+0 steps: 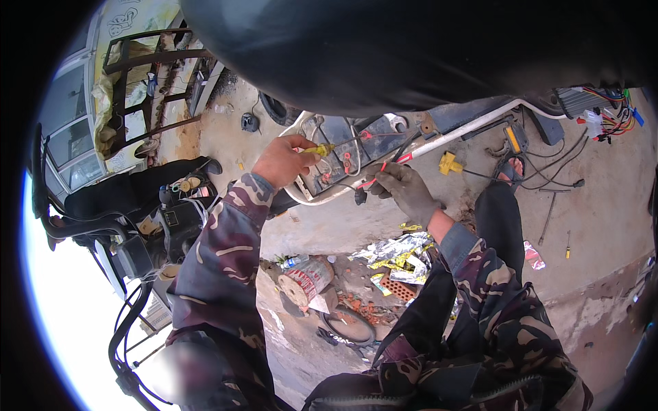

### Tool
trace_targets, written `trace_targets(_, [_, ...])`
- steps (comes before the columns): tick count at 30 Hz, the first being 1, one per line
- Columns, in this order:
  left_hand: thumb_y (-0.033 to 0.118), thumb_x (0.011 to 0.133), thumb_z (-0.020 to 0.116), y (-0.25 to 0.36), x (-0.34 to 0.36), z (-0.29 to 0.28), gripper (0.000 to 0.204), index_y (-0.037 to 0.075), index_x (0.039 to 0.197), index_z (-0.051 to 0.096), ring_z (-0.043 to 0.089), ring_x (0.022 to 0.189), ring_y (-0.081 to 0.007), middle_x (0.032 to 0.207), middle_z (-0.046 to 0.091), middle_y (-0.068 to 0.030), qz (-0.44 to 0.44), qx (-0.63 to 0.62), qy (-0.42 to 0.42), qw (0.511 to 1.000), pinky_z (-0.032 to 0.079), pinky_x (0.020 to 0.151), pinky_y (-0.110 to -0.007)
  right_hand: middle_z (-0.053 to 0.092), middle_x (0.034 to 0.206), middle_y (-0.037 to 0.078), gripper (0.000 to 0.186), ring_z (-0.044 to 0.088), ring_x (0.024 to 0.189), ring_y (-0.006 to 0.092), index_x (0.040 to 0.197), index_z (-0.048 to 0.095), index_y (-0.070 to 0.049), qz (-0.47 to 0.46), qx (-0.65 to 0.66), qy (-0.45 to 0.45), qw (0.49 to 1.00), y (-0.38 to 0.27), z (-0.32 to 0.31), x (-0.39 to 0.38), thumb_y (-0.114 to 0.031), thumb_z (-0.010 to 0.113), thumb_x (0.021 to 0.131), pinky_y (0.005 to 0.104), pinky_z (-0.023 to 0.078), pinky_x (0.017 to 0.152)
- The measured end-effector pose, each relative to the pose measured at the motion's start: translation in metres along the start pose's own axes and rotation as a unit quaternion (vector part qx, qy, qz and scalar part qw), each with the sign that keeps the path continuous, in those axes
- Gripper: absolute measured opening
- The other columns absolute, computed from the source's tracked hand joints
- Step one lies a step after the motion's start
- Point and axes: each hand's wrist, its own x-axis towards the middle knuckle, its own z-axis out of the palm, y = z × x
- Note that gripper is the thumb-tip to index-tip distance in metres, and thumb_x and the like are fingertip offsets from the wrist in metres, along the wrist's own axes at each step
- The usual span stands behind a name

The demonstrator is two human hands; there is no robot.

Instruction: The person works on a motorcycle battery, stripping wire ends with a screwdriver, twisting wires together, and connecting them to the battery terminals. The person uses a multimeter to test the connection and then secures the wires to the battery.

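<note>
Screwdriver (pixel 319 149), yellow-handled: above the white-edged frame (pixel 473 126), shaft angled toward a red connector (pixel 367 135), perhaps to bring the tip close. Red lead (pixel 368 183): over the frame's near edge, apparently pinched to keep it steady. Wrench (pixel 395 122): laid flat on the frame, likely for easy reach. Yellow plug (pixel 449 163): on the ground (pixel 589 219), right of the frame. Left hand (pixel 279 163), bare: fingers closed around the screwdriver's handle. Right hand (pixel 411 194), gloved: thumb and fingertips drawn together on the red lead, exact hold partly hidden.

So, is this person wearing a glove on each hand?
No, a grey glove covers the right hand, but the left hand, gripping a yellow-handled tool, is bare.
</note>
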Motion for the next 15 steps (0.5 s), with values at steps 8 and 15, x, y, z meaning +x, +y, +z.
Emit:
trace_targets(8, [0.006, 0.084, 0.071, 0.000, -0.018, 0.005, 0.037, -0.002, 0.119, 0.060, 0.062, 0.078, -0.0164, 0.100, 0.059, -0.0050, 0.105, -0.146, 0.054, 0.982, 0.053, 0.077, -0.030, 0.073, 0.100, 0.000, 0.024, 0.070, 0.085, 0.0085, 0.124, 0.072, -0.009, -0.022, -0.002, 0.003, 1.000, 0.000, 0.002, -0.003, -0.021, 0.060, 0.108, 0.0258, 0.055, 0.076])
trace_targets(15, [0.018, 0.096, 0.071, -0.008, -0.031, 0.025, 0.022, 0.006, 0.114, 0.064, 0.066, 0.091, -0.0421, 0.112, 0.065, -0.0213, 0.356, 0.178, 0.298, 0.867, 0.054, 0.074, -0.045, 0.074, 0.108, 0.001, 0.028, 0.071, 0.089, 0.0102, 0.129, 0.070, -0.007, -0.012, -0.042, 0.003, 0.999, 0.008, -0.001, -0.003, -0.023, 0.062, 0.107, 0.0266, 0.056, 0.078])
